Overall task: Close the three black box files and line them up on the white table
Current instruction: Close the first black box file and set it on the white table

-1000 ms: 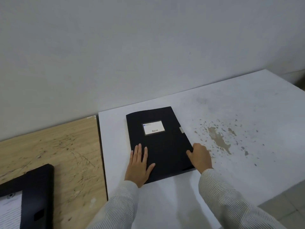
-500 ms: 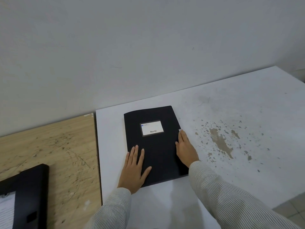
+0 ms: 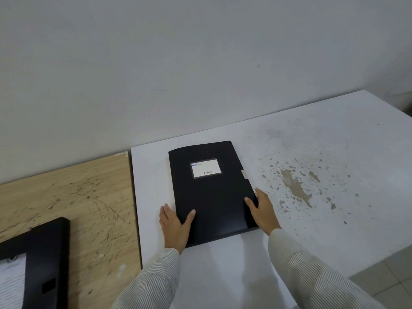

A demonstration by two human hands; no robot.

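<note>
- A closed box file (image 3: 211,192) lies on the white table (image 3: 312,230), near its left edge.
- An open box file (image 3: 44,259), seemingly, lies on the wooden table (image 3: 78,197) to the left.

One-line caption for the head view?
Both hands grip a closed black box file on the white table; another lies open on the wooden table.

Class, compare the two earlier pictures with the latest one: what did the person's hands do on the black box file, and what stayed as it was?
The left hand slid off the cover to the left edge of the closed box file, thumb on top. The right hand came back down the right edge from the clasp and now grips it near the lower corner. The file stayed closed, lying flat on the white table; the open box file stayed on the wooden table.
</note>
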